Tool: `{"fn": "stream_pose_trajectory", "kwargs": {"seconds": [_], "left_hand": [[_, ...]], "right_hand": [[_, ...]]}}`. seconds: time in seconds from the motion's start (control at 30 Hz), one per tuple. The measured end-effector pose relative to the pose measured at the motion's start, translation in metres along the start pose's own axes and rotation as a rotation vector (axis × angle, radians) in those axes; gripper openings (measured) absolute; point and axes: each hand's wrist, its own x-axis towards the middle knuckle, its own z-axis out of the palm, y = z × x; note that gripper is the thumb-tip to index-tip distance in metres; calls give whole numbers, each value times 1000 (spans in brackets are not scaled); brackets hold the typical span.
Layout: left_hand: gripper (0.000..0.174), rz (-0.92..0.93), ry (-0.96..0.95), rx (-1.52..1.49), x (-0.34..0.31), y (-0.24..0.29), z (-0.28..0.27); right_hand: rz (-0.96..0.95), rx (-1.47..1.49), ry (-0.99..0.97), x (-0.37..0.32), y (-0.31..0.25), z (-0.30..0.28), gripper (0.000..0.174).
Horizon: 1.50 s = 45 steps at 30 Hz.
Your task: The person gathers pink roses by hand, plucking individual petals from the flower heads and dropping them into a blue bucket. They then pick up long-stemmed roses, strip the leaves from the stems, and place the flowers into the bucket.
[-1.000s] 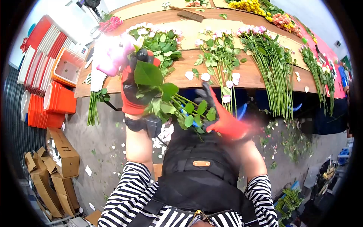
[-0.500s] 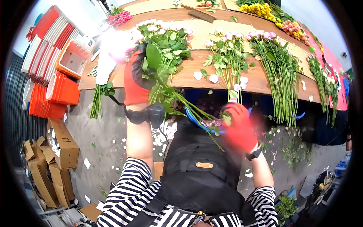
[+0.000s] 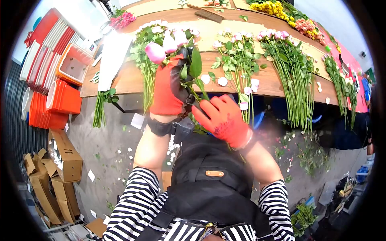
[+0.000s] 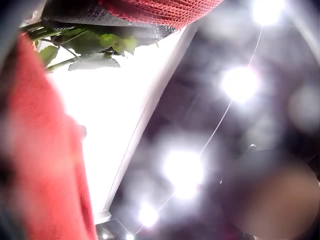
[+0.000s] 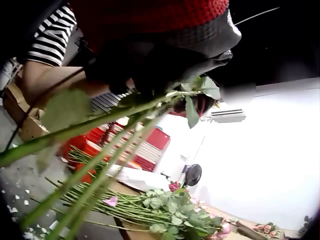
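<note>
My left hand, in a red glove with a black palm, grips a few pink roses high on their stems. Their blooms stand above the fist, and a broad leaf sticks up beside it. Just below, my right hand, gloved the same way, has its fingers bent around the leafy stems. The right wrist view shows long green rose stems slanting out beneath the dark glove palm. In the left wrist view, green leaves lie against the glove.
Rose bunches lie along the wooden table, stems overhanging its front edge. White paper, green-handled scissors and a brush are on it too. Orange crates stand left, with cardboard boxes below. Petals litter the floor.
The left hand, with the roses, has moved right toward the body's midline. My right hand went down along the stems, then came back up close beneath the left.
</note>
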Motion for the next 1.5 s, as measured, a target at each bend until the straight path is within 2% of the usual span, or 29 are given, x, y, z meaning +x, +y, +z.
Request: {"fn": "stream_pose_trajectory", "kwargs": {"seconds": [0.03, 0.1, 0.17, 0.2, 0.23, 0.3, 0.33, 0.43, 0.5, 0.6, 0.67, 0.7, 0.77, 0.8, 0.87, 0.93, 0.97, 1.03, 1.1, 1.13, 1.2, 1.23, 1.27, 1.33, 1.4, 1.43, 1.5], "left_hand": [[30, -213, 110, -450, -1, -13, 4], [33, -87, 46, -49, 0, -34, -6], [32, -191, 55, -41, 10, -34, -23], [33, 112, -17, 533, 11, -33, -28], [44, 97, 36, 490, 12, -35, -27], [46, -6, 69, 273, 12, -33, -20], [46, -56, 81, 161, 12, -31, -16], [34, 158, -62, 550, 13, -28, -15], [29, -243, 164, -304, 13, -24, 11], [31, -378, 234, -575, 7, -51, 22], [36, -390, 255, -733, 5, -65, 19], [36, -397, 296, -816, 7, -53, 18], [37, -373, 363, -921, 15, -36, 12], [35, -333, 370, -831, 18, -39, 5], [32, -205, 334, -461, 27, -49, -13], [32, -112, 260, -179, 31, -51, -23], [34, -63, 212, -21, 32, -50, -25], [36, 88, 96, 353, 34, -52, -31], [39, 53, 55, 231, 32, -46, -29], [41, 34, 37, 171, 32, -43, -28], [52, -436, 93, -773, 30, -34, -15], [48, -327, 21, -553, 30, -33, -16], [45, -211, -25, -315, 30, -33, -17], [40, -16, -123, 206, 36, -20, -24], [33, 151, -93, 345, 37, -33, -33], [32, -217, 2, -305, 39, -60, -53], [32, -408, 4, -484, 42, -81, -57]], "right_hand": [[-26, -9, -19, -5, -3, -6, 30], [-33, 21, -108, -25, -11, -15, 24], [15, 123, -285, -53, -23, -16, 23], [16, 143, -330, -63, -30, -18, 23], [18, 161, -374, -71, -36, -19, 23], [75, 208, -440, -72, -40, -21, 29], [56, 147, -401, -66, -39, -24, 32], [17, -17, -318, -41, -26, -23, 39], [13, -92, -305, -32, -19, -6, 42], [-33, -214, -216, -19, -12, 15, 36], [-55, -121, -147, -19, -12, 19, 28], [-93, -76, -142, -20, -11, 15, 25], [-120, 9, -171, -24, -10, -2, 22], [-125, 27, -146, -36, -16, -6, 25], [-135, 149, -304, -57, -28, -20, 26], [-30, 354, -599, -66, -35, -23, 37], [2, 401, -577, -70, -35, -37, 55], [106, 550, -523, -71, -27, -41, 68], [152, 605, -513, -75, -23, -43, 82], [367, 513, -333, -67, -7, -43, 101], [598, 479, -289, -74, 1, -21, 120], [688, 544, -386, -72, 6, -14, 129], [588, 520, -240, -94, 5, 13, 127], [821, 965, -388, -96, 6, 18, 114], [1082, 1260, -558, -87, 7, 0, 102], [901, 1106, -376, -102, 1, 6, 95], [980, 1046, -326, -123, -6, -4, 92]]}}
